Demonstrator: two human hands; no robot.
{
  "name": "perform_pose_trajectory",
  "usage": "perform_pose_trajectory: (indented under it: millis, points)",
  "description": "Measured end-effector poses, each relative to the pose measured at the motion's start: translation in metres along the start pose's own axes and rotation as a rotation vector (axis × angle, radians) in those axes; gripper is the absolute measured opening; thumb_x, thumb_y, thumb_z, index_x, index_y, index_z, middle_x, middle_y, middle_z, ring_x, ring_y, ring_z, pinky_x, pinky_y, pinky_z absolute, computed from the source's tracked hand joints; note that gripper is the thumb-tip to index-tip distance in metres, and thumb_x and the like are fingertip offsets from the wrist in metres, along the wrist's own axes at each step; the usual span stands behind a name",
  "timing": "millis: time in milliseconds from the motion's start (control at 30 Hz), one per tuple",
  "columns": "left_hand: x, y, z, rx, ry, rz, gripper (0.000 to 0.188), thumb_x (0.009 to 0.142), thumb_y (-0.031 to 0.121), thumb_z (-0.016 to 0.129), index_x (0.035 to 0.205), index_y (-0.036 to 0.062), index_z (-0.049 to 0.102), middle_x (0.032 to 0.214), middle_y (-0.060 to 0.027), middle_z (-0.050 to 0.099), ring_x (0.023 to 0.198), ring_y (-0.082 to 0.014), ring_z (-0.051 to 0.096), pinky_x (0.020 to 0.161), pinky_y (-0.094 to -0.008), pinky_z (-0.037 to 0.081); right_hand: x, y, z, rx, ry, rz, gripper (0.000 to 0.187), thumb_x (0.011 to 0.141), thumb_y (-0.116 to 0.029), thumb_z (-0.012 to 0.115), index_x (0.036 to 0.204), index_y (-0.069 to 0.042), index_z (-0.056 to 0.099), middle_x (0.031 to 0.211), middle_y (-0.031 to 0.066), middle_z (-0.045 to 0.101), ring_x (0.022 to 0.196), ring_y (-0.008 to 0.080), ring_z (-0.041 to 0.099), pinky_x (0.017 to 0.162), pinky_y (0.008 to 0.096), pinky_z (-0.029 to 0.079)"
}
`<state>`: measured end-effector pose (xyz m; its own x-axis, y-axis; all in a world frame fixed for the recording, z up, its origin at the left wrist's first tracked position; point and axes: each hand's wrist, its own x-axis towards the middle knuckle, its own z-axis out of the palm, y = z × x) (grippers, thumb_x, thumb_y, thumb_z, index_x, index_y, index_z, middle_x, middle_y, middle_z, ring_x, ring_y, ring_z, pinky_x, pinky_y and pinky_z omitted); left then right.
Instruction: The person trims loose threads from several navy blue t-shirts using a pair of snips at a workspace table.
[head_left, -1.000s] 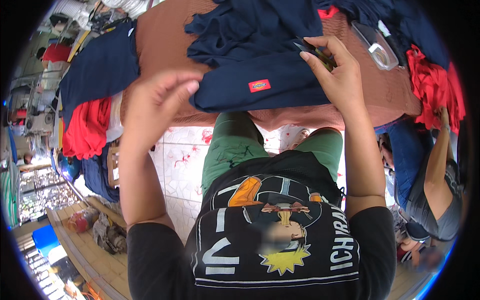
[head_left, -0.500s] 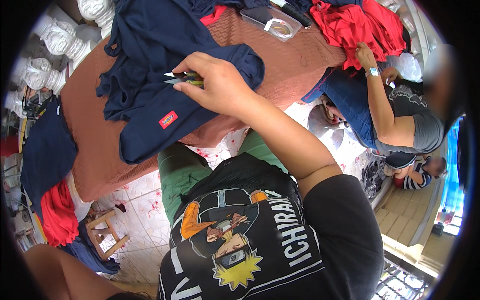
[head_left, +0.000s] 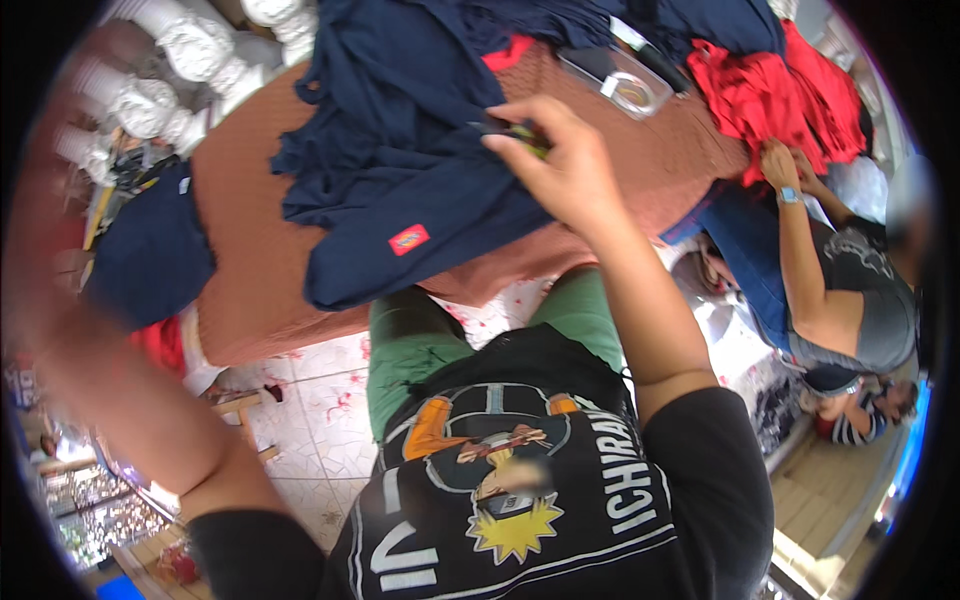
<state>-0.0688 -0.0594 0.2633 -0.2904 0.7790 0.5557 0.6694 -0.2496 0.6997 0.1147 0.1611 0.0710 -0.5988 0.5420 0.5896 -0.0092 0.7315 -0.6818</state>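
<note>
My right hand (head_left: 568, 168) is closed around a small pair of thread snips (head_left: 533, 140) with yellow-green handles. It rests over a navy blue garment (head_left: 385, 150) spread in folds on the table. A small red label (head_left: 408, 240) marks the garment's near, smooth part. My left arm (head_left: 150, 400) is raised at the left rim, and the hand there is smeared by motion and partly in the dark border, so its fingers cannot be made out.
A brown cloth covers the table (head_left: 245, 250). Further back lie a clear plastic box (head_left: 645, 92) and more navy cloth (head_left: 715, 25). At the right, a seated person (head_left: 815, 270) handles red cloth (head_left: 770, 95). White balusters (head_left: 195, 45) line the left, near another navy garment (head_left: 150, 250).
My left arm has swung up along the left rim. The view has shifted, so the table and garment appear further right. My right hand still holds the snips over the garment.
</note>
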Motion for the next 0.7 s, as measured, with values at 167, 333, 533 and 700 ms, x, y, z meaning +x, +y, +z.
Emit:
perform_pose_trajectory:
  millis: [167,333,533,700]
  points:
    - [-0.137,-0.174,0.076,0.798,-0.254,-0.353,0.048,0.075,0.017,0.078,0.117,0.0014,0.061,0.105,-0.0150,0.064,0.098,-0.0334,0.062,0.091,-0.0335,0.048,0.000,0.020,-0.016,0.049,0.032,0.151,0.025,0.080,-0.014,0.076,0.102,-0.006,0.066,0.084,0.0096,0.064,0.075,0.0192,0.062,0.069,0.0307,0.049]
    - [-0.114,-0.162,0.019,0.158,0.666,-0.283,0.017,0.086,0.009,0.071,0.102,0.0050,0.065,0.098,-0.0024,0.063,0.092,-0.0117,0.058,0.085,-0.0267,0.048,0.016,0.040,-0.038,0.094,0.172,0.185,0.023,0.083,-0.010,0.074,0.103,-0.003,0.066,0.085,0.0018,0.065,0.073,0.0078,0.056,0.068,0.0240,0.047]
    - [-0.166,-0.221,-0.121,-0.037,1.399,-0.528,0.043,0.094,0.017,0.061,0.133,0.0016,0.049,0.125,-0.0121,0.057,0.114,-0.0203,0.055,0.101,-0.0329,0.041,0.058,0.038,-0.003,0.132,0.148,0.076,0.021,0.084,-0.010,0.073,0.102,-0.002,0.066,0.087,0.0001,0.064,0.077,0.0088,0.057,0.069,0.0237,0.046]
    - [-0.155,-0.171,-0.009,0.438,0.648,-0.396,0.039,0.090,0.015,0.065,0.125,0.0013,0.057,0.131,-0.0134,0.054,0.126,-0.0258,0.048,0.108,-0.0368,0.035,0.104,0.010,0.040,-0.126,-0.119,-0.178,0.018,0.081,0.001,0.066,0.099,-0.003,0.066,0.097,0.0103,0.065,0.087,0.0278,0.066,0.074,0.0351,0.051]
